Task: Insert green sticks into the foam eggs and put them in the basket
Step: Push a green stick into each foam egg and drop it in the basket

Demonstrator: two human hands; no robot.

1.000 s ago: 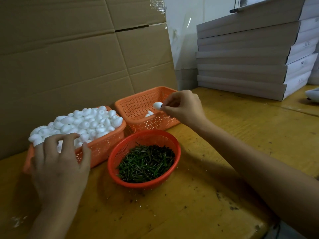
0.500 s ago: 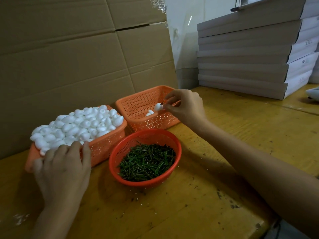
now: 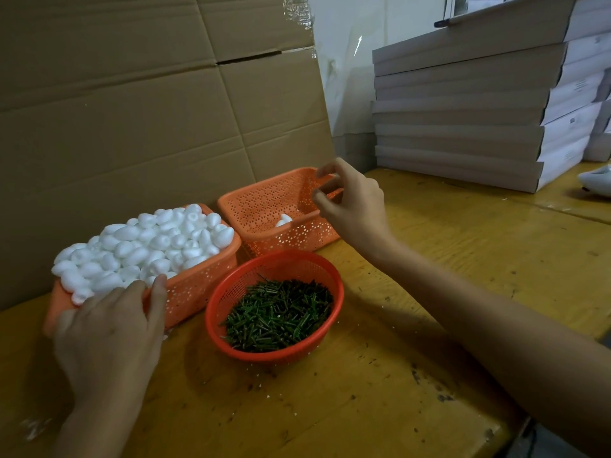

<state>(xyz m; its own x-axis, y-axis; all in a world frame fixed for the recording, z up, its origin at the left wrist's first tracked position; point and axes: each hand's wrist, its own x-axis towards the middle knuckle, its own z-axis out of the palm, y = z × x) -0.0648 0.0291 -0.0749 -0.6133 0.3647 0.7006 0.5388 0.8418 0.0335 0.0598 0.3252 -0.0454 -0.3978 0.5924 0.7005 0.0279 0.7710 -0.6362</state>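
An orange rectangular basket [image 3: 198, 285] at the left is heaped with white foam eggs [image 3: 148, 246]. My left hand [image 3: 112, 328] lies over its near corner, fingers down among the eggs; whether it holds one is hidden. A round red basket [image 3: 297, 262] in front holds a pile of short green sticks [image 3: 277, 315]. Behind it stands a second orange basket [image 3: 261, 206] with a white egg [image 3: 283, 220] or two at its bottom. My right hand [image 3: 350, 203] hovers over that basket's right rim, fingers spread and holding nothing.
Everything stands on a yellow wooden table [image 3: 463, 266]. A large cardboard sheet [image 3: 148, 104] rises right behind the baskets. A stack of flat white boxes [image 3: 479, 114] fills the back right, with a white object [image 3: 595, 183] at the far right edge.
My right hand let go of the stick-fitted egg it pinched; the egg now lies in the back basket. My left hand slid toward the near corner of the egg basket.
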